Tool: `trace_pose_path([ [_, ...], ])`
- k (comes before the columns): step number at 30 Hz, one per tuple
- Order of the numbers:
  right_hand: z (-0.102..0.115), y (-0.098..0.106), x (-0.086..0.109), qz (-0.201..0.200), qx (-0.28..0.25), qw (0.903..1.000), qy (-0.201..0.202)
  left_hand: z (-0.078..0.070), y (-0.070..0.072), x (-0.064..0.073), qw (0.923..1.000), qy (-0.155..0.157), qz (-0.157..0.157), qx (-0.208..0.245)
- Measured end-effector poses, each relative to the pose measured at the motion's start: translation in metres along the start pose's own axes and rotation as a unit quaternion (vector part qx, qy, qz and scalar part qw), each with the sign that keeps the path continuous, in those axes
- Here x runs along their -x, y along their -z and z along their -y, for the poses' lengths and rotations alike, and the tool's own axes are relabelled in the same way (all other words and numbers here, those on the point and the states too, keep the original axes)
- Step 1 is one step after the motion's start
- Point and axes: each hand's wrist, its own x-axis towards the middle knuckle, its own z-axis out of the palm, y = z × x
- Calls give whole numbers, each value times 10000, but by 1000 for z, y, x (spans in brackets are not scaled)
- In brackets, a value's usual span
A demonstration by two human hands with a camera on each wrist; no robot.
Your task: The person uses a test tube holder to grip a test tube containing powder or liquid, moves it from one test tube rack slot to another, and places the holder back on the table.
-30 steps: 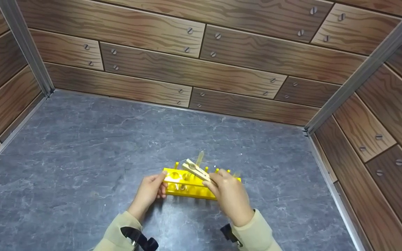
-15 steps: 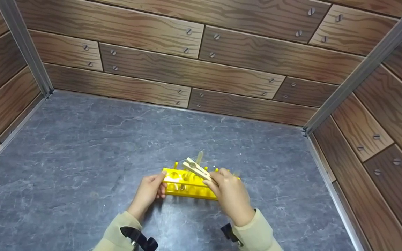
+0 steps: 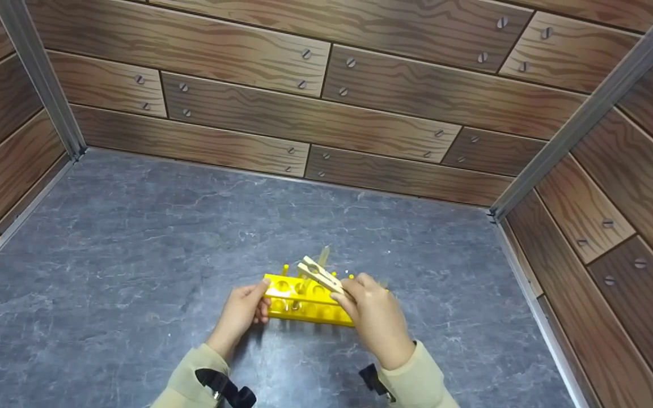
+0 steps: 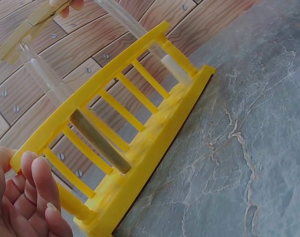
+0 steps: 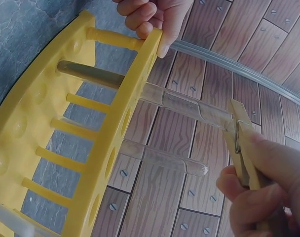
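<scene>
A yellow test tube rack (image 3: 281,295) stands on the grey surface. My left hand (image 3: 241,310) pinches its left end between thumb and fingers. With my right hand (image 3: 377,317) I grip a wooden test tube clamp (image 3: 321,276), much like a clothespin. In the right wrist view the clamp's jaws are at the upper end of a glass test tube (image 5: 189,106). That tube passes through a rack hole, and its lower part holds a brownish-grey filling (image 4: 100,140). My right palm hides the rack's right end in the head view.
Behind the clamped tube, another glass tube (image 5: 174,162) points its rounded end upward. A tube with white content (image 4: 175,69) sits at the rack's far end. Wood-patterned walls (image 3: 247,136) enclose the grey surface (image 3: 162,226) at the back and both sides.
</scene>
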Motion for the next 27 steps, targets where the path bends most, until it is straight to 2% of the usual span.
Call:
trace_pose_path([
  [12, 0, -1, 0, 36, 30, 9999, -147, 0, 0, 1, 10000, 9, -23, 15],
  [19, -1, 0, 1, -42, 21, 9999, -144, 0, 0, -1, 9999, -26, 108, 24],
  [27, -5, 3, 3, -118, 34, 9997, -221, 0, 0, 0, 10000, 22, -43, -74],
])
